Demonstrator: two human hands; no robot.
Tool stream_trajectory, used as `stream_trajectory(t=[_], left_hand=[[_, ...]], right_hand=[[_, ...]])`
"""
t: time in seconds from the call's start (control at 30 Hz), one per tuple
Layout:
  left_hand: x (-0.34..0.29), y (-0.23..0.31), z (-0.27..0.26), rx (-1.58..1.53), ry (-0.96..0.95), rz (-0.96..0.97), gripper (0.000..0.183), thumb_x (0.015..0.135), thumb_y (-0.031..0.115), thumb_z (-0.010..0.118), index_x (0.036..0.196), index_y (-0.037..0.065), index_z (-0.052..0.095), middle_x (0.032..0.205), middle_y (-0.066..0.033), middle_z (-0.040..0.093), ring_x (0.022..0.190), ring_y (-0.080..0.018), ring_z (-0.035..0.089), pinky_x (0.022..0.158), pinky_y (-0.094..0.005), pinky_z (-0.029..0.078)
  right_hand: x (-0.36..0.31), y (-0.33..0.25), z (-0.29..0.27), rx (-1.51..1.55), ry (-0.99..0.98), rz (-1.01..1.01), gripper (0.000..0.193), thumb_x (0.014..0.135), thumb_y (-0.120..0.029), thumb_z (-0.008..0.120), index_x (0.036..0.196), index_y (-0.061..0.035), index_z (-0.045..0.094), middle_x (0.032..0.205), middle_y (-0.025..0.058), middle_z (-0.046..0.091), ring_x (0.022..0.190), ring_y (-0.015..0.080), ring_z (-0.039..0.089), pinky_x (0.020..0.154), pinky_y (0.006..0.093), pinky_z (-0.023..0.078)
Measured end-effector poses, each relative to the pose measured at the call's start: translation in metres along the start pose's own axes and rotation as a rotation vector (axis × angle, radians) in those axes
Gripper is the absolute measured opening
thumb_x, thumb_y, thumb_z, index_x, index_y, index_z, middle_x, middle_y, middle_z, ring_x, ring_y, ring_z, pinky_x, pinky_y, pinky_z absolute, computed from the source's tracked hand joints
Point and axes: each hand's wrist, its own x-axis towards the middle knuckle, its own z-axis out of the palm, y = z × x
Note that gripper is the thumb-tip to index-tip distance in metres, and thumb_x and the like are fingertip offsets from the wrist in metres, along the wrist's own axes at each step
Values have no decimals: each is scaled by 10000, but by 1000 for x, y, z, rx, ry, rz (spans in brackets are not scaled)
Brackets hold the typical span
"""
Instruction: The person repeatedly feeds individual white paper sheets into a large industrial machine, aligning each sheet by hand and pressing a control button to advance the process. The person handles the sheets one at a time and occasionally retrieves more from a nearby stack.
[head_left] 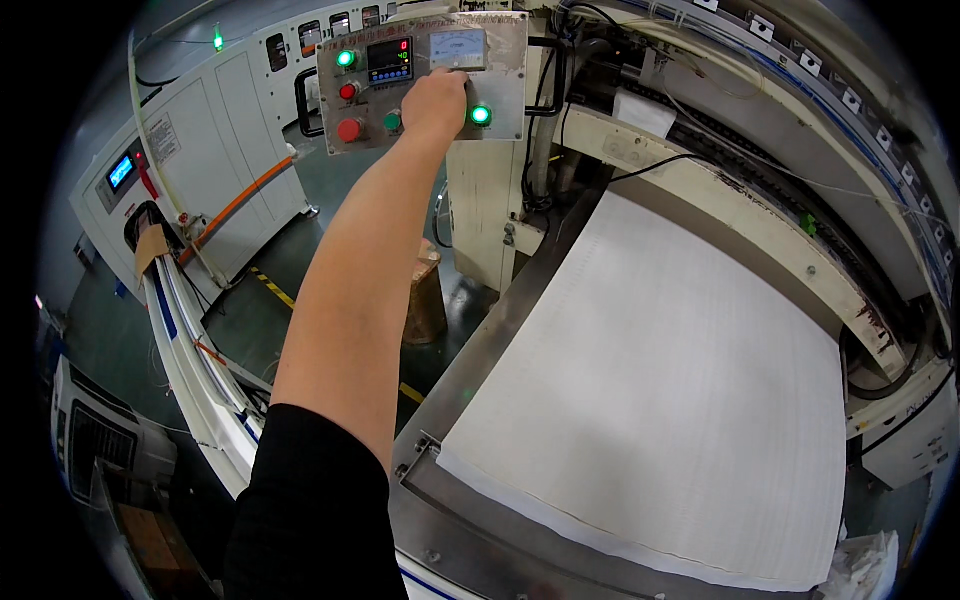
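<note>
My left arm, in a short black sleeve, stretches up from the lower left to a metal control panel [420,135]. My left hand [436,102] is closed against the panel's face, just below a pale meter [458,49]. Its curled fingers hide whatever they grip there. Beside the hand are a small digital display [390,60], a dark green button [392,121] and a lit green button [481,115]. Red buttons and another lit green one sit farther left. My right hand is out of view.
A thick stack of white sheets [660,400] lies on a metal table [490,345] at the right, under a machine beam [720,190] with loose cables. White cabinets [215,150] stand at the left. A brown cylinder [427,305] stands on the floor below the panel.
</note>
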Motion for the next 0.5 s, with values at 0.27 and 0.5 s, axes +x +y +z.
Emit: stream_trajectory(t=[0.27,0.5], left_hand=[[-3,1,0,23,10,3,322,883,101,451,1145,181,622,1182,-74,578,1068,-294,576,852,-415,502],[-55,-5,9,-75,121,166,349,808,74,543,1148,139,585,1200,-88,538,1060,-298,557,848,-419,491]], right_hand=[[81,-13,-337,844,-201,265,311,930,-287,510,1122,-49,566,1041,229,615,1001,394,578,844,441,453],[110,-36,-392,937,-182,163,326,931,-290,507,1137,-42,556,1071,233,603,1027,398,564,866,445,443]])
